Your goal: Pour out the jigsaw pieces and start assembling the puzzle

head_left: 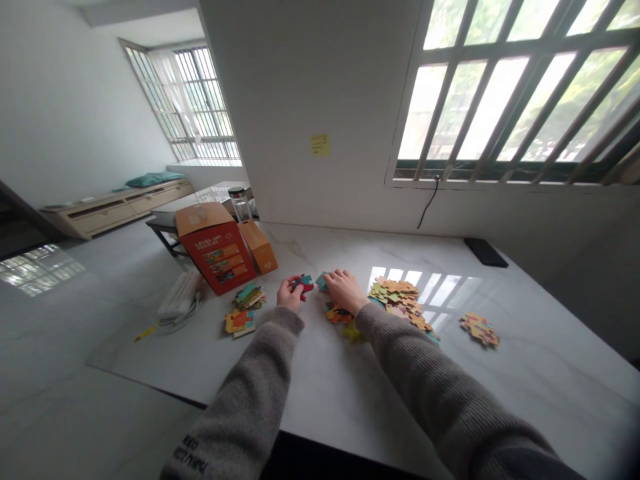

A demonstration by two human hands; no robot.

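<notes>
Red-and-blue cardboard puzzle piece (303, 285), right of the red cardboard box (220, 257), is pinched face-up by the left hand (289, 295) for viewing. The right hand (345, 291) lies with fingers loosely spread, pressing a teal piece (323, 281) flat.

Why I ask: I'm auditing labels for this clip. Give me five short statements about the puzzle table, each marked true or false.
1. The left hand holds a red-and-blue piece. True.
2. The right hand is lifted clear of the table. False: it lies palm down on the table, among loose pieces.
3. The red box stands to the right of both hands. False: it stands to their left.
4. The biggest pile lies to the right of the right hand. True.
5. The note on the wall is pink. False: it is yellow.
</notes>
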